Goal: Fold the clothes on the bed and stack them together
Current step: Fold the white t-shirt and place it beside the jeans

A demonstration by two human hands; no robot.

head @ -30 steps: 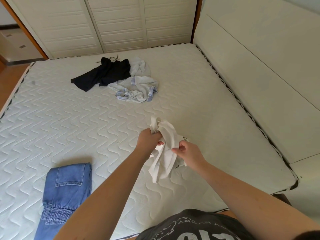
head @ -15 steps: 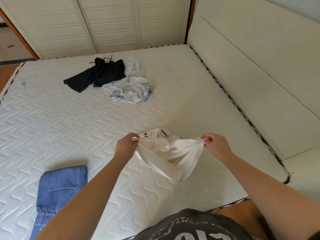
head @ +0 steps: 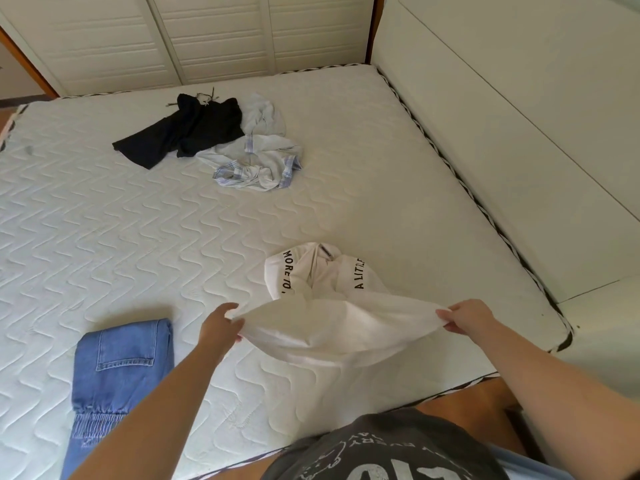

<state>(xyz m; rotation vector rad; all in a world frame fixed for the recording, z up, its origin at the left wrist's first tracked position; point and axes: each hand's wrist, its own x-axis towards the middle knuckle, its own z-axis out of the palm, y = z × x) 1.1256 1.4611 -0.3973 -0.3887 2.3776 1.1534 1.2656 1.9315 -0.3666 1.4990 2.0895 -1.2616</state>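
Note:
A white T-shirt (head: 332, 317) with black lettering is stretched out just above the mattress (head: 173, 237) near its front edge. My left hand (head: 221, 323) pinches its left end and my right hand (head: 464, 317) pinches its right end, arms spread wide. The far part of the shirt bunches up on the bed. Folded blue jeans (head: 114, 375) lie at the front left. At the back lie a crumpled black garment (head: 187, 129) and a rumpled white and blue checked garment (head: 259, 157) beside it.
A white headboard (head: 502, 133) runs along the right side of the bed. White slatted wardrobe doors (head: 207, 36) stand behind the far edge. The wooden floor shows at the far left and by my body.
My hands moved apart and spread the white T-shirt from a bunched bundle into a wide stretched span. Its lettered part now lies on the mattress.

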